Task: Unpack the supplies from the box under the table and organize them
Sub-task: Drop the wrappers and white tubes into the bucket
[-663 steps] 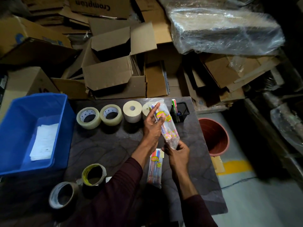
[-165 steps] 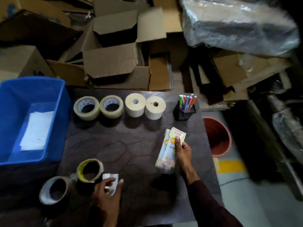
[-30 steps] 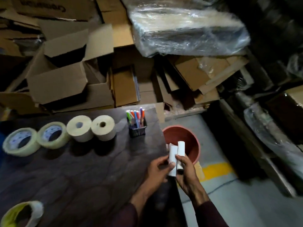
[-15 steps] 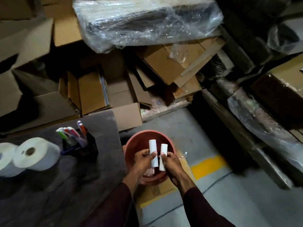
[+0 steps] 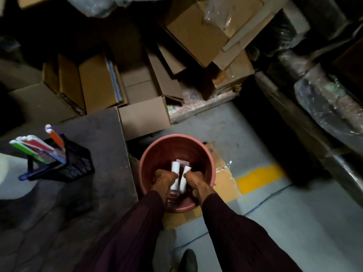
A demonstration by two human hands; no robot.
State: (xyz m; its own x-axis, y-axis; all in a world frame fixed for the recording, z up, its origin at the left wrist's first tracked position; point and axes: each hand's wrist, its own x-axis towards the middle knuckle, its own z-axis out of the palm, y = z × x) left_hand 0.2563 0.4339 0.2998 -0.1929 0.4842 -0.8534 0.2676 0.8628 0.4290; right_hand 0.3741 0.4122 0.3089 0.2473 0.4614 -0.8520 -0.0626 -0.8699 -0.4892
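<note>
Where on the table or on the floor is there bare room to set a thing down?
Free: the table between the pen holder and its edge by the bucket; the grey floor this side of the yellow stripe. Crowded: the bucket, where the left hand and right hand hold white rolls, and the cardboard boxes behind.
</note>
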